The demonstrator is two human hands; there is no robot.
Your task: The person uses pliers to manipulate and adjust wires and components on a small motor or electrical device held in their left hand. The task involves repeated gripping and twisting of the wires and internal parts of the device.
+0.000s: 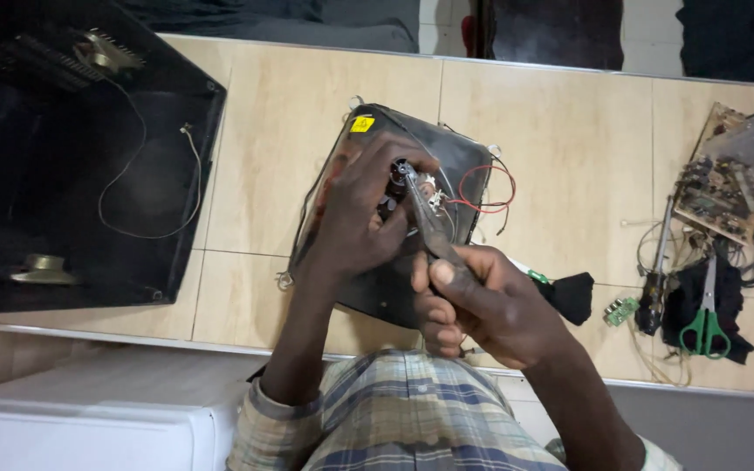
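Observation:
A dark picture tube (455, 157) lies face down on the tiled floor, with a yellow sticker near its top corner and red and black wires at its right side. My left hand (355, 214) grips the neck assembly at the tube's middle. My right hand (482, 305) holds long-nosed pliers (425, 218), whose tip reaches the metal parts on the neck just beside my left fingers. The neck itself is mostly hidden under my left hand.
A black television back shell (71, 157) with a loose white wire lies at the left. At the right are a circuit board (735, 183), a screwdriver (656, 279), green-handled scissors (705, 314), a black cloth (573, 296) and tangled wires. A white box (89, 419) sits at the lower left.

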